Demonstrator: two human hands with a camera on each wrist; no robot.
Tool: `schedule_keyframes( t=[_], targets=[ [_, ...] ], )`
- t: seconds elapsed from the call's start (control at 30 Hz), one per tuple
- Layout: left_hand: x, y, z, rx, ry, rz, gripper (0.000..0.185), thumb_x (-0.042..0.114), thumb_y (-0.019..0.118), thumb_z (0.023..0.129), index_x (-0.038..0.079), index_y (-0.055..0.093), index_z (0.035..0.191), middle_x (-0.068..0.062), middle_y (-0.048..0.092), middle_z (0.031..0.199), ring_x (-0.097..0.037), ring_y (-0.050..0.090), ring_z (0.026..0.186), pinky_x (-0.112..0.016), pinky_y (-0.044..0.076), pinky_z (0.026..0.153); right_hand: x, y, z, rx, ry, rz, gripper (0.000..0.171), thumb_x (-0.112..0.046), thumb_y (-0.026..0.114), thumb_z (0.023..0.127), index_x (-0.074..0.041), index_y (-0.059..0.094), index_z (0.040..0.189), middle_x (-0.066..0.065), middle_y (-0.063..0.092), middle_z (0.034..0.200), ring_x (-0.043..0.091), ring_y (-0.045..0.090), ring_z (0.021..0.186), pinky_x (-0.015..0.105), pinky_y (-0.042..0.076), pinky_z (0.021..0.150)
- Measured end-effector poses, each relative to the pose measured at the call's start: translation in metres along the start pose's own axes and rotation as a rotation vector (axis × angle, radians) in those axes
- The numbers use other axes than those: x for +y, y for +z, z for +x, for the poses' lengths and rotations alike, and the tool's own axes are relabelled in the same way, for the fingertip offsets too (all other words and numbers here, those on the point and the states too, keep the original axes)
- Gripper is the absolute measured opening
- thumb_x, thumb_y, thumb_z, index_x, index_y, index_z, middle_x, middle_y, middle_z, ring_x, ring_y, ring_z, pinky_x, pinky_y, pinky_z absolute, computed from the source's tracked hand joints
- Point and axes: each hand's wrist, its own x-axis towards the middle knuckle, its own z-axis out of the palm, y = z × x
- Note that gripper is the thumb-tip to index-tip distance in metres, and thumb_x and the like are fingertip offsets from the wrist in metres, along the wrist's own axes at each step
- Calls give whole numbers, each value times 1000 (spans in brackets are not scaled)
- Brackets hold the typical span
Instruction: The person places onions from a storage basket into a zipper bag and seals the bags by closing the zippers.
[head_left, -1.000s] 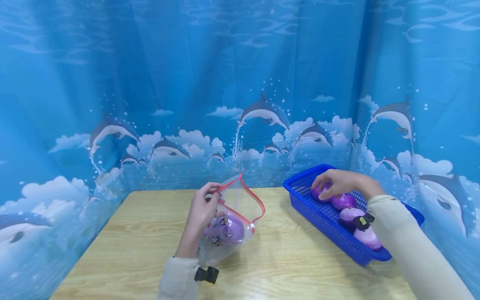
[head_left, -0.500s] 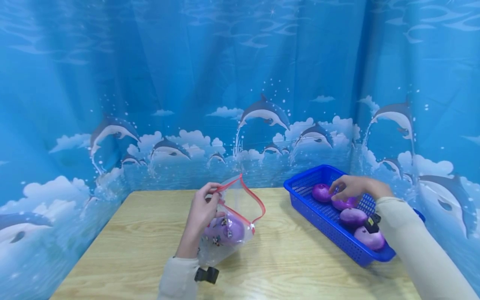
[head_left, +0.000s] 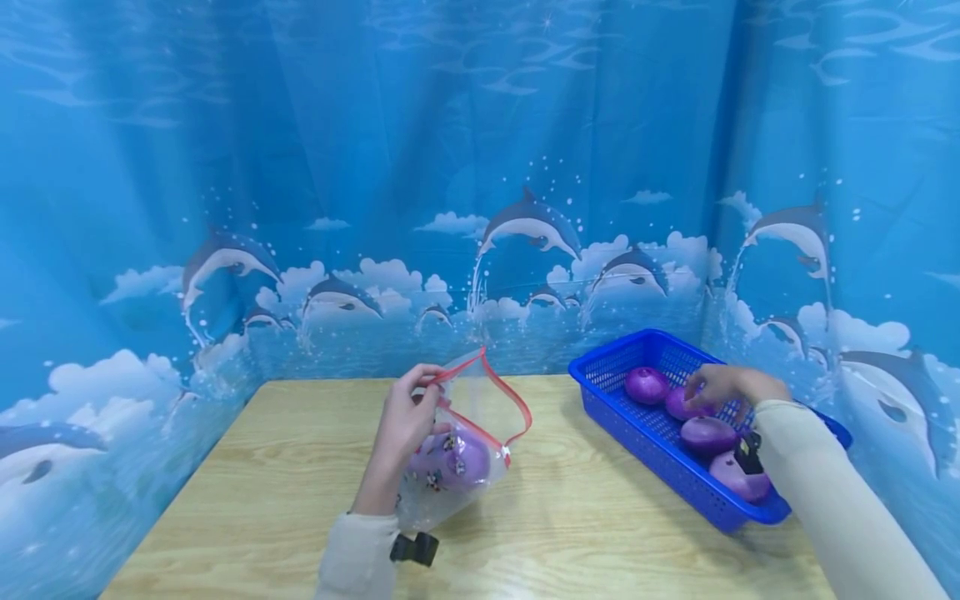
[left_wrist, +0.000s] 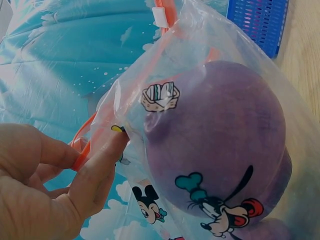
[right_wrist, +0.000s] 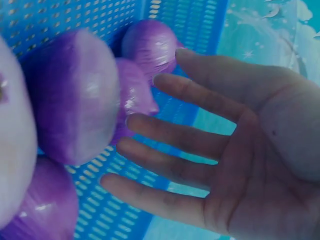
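A clear zip bag [head_left: 442, 504] with a red-orange rim and cartoon prints stands on the table, its mouth spread. My left hand [head_left: 405, 425] pinches the rim between thumb and fingers. Purple onions [left_wrist: 225, 130] show through its plastic. At the right is a blue perforated basket [head_left: 637, 442] holding several purple onions [head_left: 708, 435]. Over the basket hovers my right hand [head_left: 731, 386], near the second onion [head_left: 681, 404] from the far end. In the right wrist view the fingers [right_wrist: 175, 162] are extended and spread, the palm bare. Whether the fingertips touch an onion is unclear.
The pale wooden table [head_left: 300, 467] reaches back to a blue dolphin-print curtain [head_left: 420, 183], which also hangs along both sides. Bare wood lies between the bag and the basket.
My right hand has left the farthest onion, which now shows whole, and shifted right and nearer over the basket. The basket moved slightly. My left hand and the bag stay put.
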Motion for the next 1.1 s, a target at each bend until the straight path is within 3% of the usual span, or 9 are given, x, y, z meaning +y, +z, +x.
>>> schedule_keyframes(
  t=[0.17,0.37,0.6,0.7,0.8,0.93,1.0,1.1],
  targets=[
    [-1,0,0,-5,6,-5,28,12,47,108,14,63,131,-18,60,120,-26,69,93,-34,68,66,10,4,2,41,85,4,46,-28,66,97,-2,58,134,26,62,120,47,59,111,48,64,76],
    [-2,0,0,-5,9,-10,28,12,47,108,14,63,130,-18,59,120,-26,69,90,-33,68,66,17,8,4,58,105,63,34,-21,65,96,-3,63,124,22,64,109,39,61,100,44,64,72],
    [-1,-1,0,-2,10,-4,27,12,47,108,14,63,129,-17,60,120,-26,69,91,-34,67,66,16,14,3,71,164,123,35,-27,74,91,-8,66,119,21,64,109,36,60,98,41,62,72],
    [-1,-1,0,0,9,-2,27,12,47,108,14,64,129,-17,60,120,-26,69,92,-33,67,66,12,20,-4,98,209,245,42,-26,79,87,-10,66,123,26,61,118,40,57,103,42,61,73],
    [-1,-1,0,0,9,-2,27,12,47,108,14,63,129,-17,60,120,-26,69,93,-34,68,66,5,28,-15,137,252,453,49,-20,81,83,-12,64,128,32,50,135,46,49,113,46,60,78],
    [0,-1,-1,1,10,-1,27,12,47,108,13,63,129,-17,60,120,-26,69,92,-33,67,66,-9,38,-28,193,302,718,62,-11,81,78,-15,60,137,30,29,153,49,32,128,52,59,84],
    [0,-1,-1,1,9,-2,27,12,47,108,13,63,129,-17,59,120,-26,68,92,-33,67,66,-13,41,-31,219,308,797,66,-7,81,75,-15,60,138,26,25,156,48,27,130,52,58,86],
    [0,-1,-1,0,6,-4,27,12,47,108,14,64,129,-17,59,120,-26,68,93,-33,67,66,-10,40,-29,191,292,746,68,-6,81,74,-15,60,138,28,26,154,48,30,128,48,59,84]
  ],
)
